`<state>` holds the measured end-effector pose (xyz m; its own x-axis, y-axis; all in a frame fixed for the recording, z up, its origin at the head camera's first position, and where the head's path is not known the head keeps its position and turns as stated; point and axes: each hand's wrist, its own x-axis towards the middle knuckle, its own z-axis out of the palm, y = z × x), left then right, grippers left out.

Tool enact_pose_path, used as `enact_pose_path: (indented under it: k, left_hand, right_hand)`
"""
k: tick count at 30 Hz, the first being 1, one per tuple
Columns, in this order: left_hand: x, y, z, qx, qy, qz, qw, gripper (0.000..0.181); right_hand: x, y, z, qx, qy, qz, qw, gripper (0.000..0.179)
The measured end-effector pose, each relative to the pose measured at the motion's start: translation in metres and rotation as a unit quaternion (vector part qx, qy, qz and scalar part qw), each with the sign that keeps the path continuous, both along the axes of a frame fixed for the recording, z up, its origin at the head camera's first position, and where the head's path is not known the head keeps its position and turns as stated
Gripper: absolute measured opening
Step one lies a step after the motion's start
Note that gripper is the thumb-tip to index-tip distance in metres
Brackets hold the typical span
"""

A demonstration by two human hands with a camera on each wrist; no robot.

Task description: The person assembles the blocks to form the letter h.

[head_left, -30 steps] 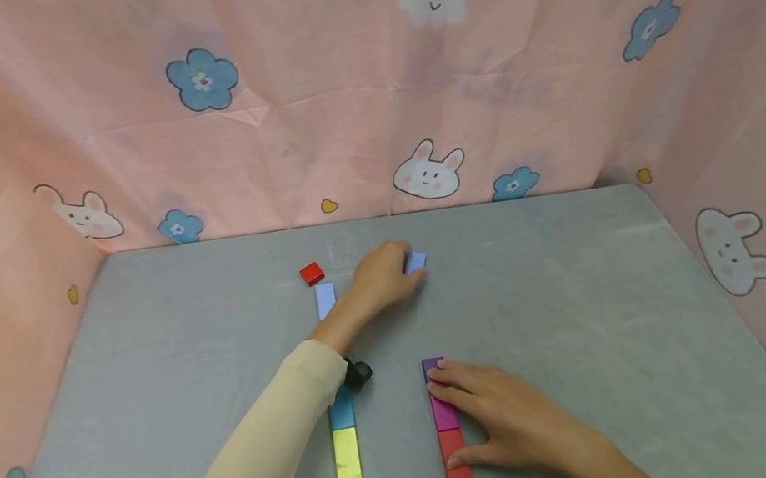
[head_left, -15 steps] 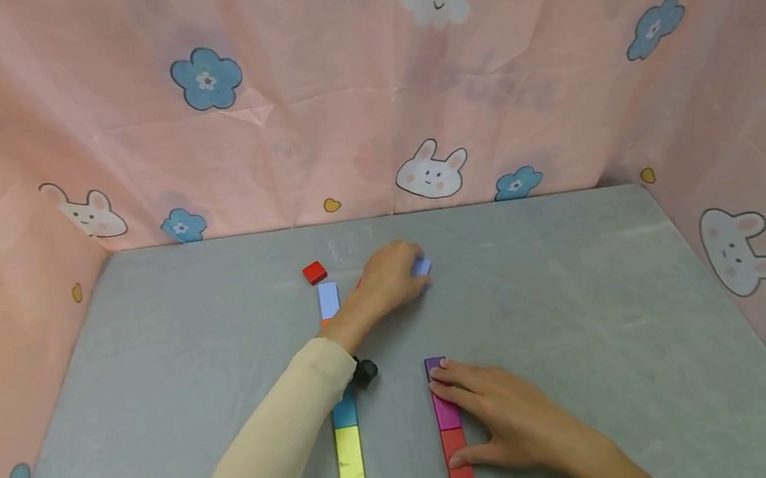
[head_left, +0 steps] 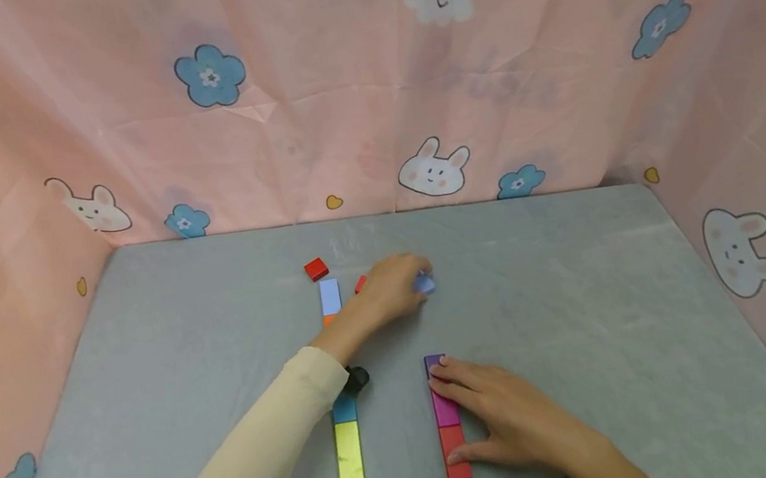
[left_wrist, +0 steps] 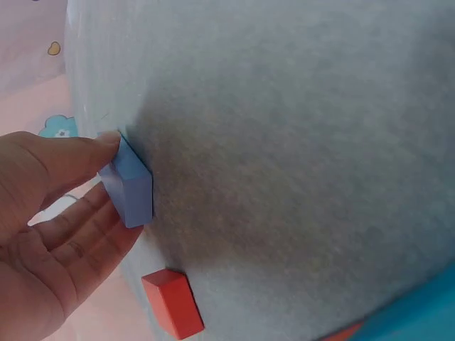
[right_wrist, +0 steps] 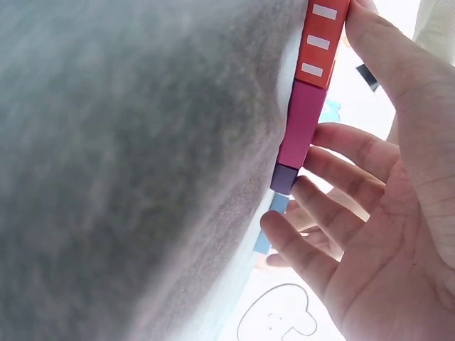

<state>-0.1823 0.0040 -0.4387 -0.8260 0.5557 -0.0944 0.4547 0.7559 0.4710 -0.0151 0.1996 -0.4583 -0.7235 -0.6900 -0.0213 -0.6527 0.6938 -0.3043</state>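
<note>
My left hand [head_left: 391,288] pinches a light blue block [head_left: 424,284] between thumb and fingers, low over the far part of the table. In the left wrist view the light blue block [left_wrist: 129,188] is tilted, with a red block [left_wrist: 173,304] lying nearby. My right hand [head_left: 511,412] rests with spread fingers against a short row of a red block [head_left: 457,468], a magenta block [head_left: 446,412] and a purple block [head_left: 433,361]. Its thumb lies at the red end. In the right wrist view white rectangles mark the red block's side [right_wrist: 318,42].
Left of that row runs a longer one: a yellow block [head_left: 349,464], a blue block [head_left: 344,411], an orange block [head_left: 329,320] and a light blue end block [head_left: 330,297], partly under the left arm. A small red block [head_left: 315,269] lies beyond. Pink printed cloth [head_left: 334,129] surrounds the grey table [head_left: 588,281].
My left hand has drawn the light blue block slightly nearer and turned it. A second red block has come into sight beside the wrist. My right hand has stayed on its row.
</note>
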Motion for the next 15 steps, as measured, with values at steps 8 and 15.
enact_pose_path:
  k: [8, 15]
  left_hand:
    - [0.002, -0.021, 0.001, -0.005, 0.010, 0.012, 0.9999, 0.035]
    - [0.016, -0.036, 0.014, 0.027, -0.008, 0.002, 0.9996, 0.037]
  right_hand:
    - [-0.005, -0.008, -0.002, -0.010, 0.007, 0.012, 0.9999, 0.086]
    - [-0.001, -0.003, -0.003, -0.014, 0.014, 0.007, 0.9998, 0.086]
